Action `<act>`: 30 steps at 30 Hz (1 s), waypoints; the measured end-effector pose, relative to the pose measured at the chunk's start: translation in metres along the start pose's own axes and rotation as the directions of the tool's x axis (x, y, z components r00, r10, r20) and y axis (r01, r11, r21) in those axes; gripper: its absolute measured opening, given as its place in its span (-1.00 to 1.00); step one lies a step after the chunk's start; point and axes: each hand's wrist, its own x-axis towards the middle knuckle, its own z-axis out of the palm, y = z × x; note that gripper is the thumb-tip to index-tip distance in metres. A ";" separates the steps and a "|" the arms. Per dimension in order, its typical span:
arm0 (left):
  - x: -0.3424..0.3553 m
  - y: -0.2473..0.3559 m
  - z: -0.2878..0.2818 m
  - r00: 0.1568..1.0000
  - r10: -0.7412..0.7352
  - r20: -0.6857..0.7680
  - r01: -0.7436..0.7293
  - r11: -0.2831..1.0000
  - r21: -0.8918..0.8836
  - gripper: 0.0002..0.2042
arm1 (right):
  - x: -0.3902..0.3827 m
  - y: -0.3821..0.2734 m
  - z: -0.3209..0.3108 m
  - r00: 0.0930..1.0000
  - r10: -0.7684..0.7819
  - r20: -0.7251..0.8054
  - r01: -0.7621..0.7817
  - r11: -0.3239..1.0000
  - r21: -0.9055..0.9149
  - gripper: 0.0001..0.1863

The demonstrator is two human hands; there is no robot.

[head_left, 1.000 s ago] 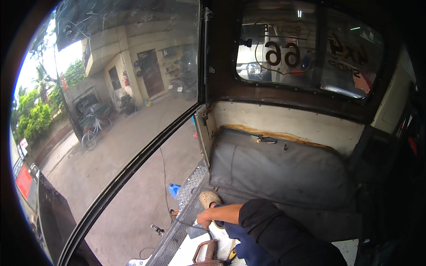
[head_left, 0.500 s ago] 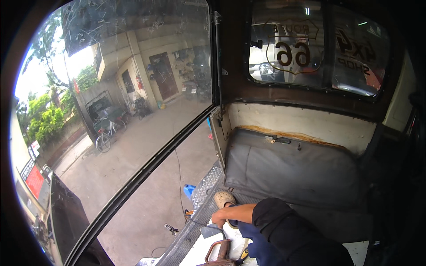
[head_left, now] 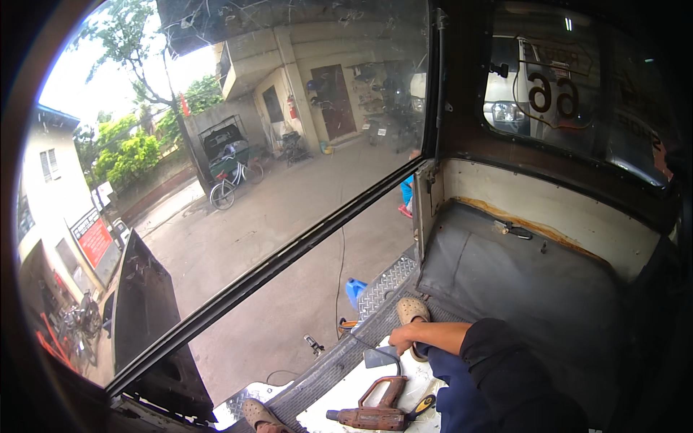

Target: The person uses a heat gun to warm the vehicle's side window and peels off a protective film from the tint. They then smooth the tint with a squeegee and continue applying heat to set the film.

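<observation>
The grip of the right hand [head_left: 402, 339], in the head view, is at the edge of a grey flat piece [head_left: 379, 358], above the heat gun [head_left: 375, 417]; whether the fingers clasp it, I cannot tell. Right of the heat gun lies a yellow-and-black handle [head_left: 421, 408]; left of it stands a tan clog [head_left: 258, 412].

This was a vehicle's cabin [head_left: 530, 187], seemingly in a garage yard: above the padded bench [head_left: 538, 278], a window [head_left: 559, 141] showed 1 white vehicle [head_left: 503, 86]; left of the bench were a treadplate step [head_left: 386, 287], concrete ground [head_left: 274, 270] and 1 pistol-shaped power tool [head_left: 375, 416].
</observation>
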 end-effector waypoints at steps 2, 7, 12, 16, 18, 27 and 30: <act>0.003 0.003 -0.004 1.000 0.004 0.018 -0.003 1.000 -0.015 -0.70 | 0.002 0.002 -0.001 0.997 0.004 0.075 -0.005 1.000 0.008 -0.55; 0.012 -0.001 0.002 0.999 0.013 0.038 -0.010 0.997 -0.076 -0.72 | -0.022 -0.011 -0.020 0.999 -0.026 -0.031 0.025 1.000 -0.013 -0.57; 0.034 -0.022 0.039 0.995 -0.037 0.093 0.041 0.998 -0.045 -0.68 | -0.065 -0.062 -0.118 0.674 -0.068 -0.736 0.219 0.970 0.110 -0.79; 0.062 -0.034 0.064 0.992 -0.041 0.116 0.049 0.996 -0.069 -0.75 | -0.107 -0.108 -0.244 0.039 -0.418 -0.908 0.115 0.904 -0.411 -0.71; 0.068 -0.031 0.065 0.978 -0.181 0.105 0.175 0.983 0.059 -0.75 | -0.126 -0.127 -0.300 -0.075 -0.554 -0.829 -0.121 0.830 -0.544 -0.59; 0.046 0.023 0.003 0.990 0.003 0.139 0.029 0.974 -0.223 -0.65 | -0.140 -0.165 -0.393 -0.137 -0.783 -0.607 -0.543 0.571 -0.615 -0.65; 0.040 0.030 -0.009 0.981 -0.060 0.185 0.099 0.972 -0.213 -0.59 | -0.135 -0.161 -0.393 -0.154 -0.791 -0.593 -0.539 0.570 -0.620 -0.67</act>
